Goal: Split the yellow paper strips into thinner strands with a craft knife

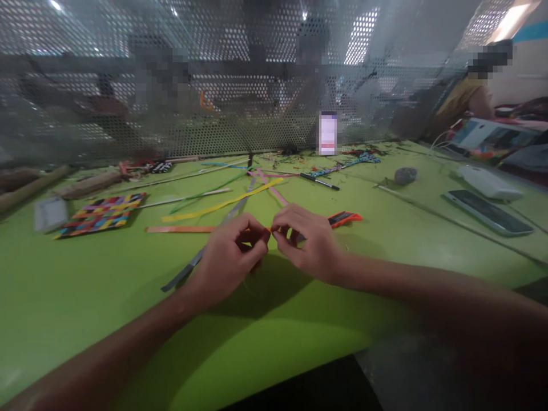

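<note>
My left hand (229,257) and my right hand (306,240) meet over the middle of the green table (85,297), fingertips pinched together on a thin orange paper strip (180,229) that runs out to the left. A grey strip (188,268) passes under my left hand. Yellow (222,204), pink (274,191) and green (205,194) strips lie just beyond my hands. An orange-handled cutter (345,218) lies right behind my right hand.
A woven multicoloured paper mat (103,214) lies at the left, a black pen (319,181) and a patterned woven band (346,165) farther back. A phone (488,212) and a white box (488,181) sit at the right. A perforated metal screen (240,114) closes the back; a person sits beyond at right.
</note>
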{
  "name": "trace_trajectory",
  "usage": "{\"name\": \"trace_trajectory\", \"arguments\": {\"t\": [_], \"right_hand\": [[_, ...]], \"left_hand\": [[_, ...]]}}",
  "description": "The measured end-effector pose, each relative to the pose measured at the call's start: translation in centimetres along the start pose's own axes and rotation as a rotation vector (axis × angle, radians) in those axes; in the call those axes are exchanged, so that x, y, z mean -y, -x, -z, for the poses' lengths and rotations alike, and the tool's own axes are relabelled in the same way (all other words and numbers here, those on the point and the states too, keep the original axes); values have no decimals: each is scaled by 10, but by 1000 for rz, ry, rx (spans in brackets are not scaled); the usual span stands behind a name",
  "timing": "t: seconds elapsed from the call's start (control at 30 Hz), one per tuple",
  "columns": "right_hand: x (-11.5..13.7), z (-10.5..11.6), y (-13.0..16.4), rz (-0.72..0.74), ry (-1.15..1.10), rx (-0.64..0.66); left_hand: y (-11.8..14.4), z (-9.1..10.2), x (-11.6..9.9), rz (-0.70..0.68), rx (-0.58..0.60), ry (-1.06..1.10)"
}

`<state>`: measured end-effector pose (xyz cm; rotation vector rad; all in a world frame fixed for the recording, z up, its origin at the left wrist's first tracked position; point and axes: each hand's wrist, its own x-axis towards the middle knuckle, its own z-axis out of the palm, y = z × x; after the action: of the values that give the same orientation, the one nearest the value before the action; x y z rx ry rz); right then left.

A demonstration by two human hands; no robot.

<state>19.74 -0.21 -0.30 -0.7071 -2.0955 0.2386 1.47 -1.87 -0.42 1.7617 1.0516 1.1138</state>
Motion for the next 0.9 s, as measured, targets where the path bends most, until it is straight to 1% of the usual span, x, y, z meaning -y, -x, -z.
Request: {"name": "trace_trajectory", "arguments": {"t": [0.17, 0.37, 0.67, 0.9], "right_hand": [[1, 1, -1, 0, -7, -2], [4, 2, -2, -2, -5, -2], [7, 3, -2, -13, -21, -9], [3, 3, -4, -32, -7, -23]], "left_hand": [[-1, 0, 1, 2, 15, 10], [-1, 1, 0, 45, 43, 11], [-1, 0, 1, 46, 59, 29], [-2, 1, 2, 75, 98, 22]]}}
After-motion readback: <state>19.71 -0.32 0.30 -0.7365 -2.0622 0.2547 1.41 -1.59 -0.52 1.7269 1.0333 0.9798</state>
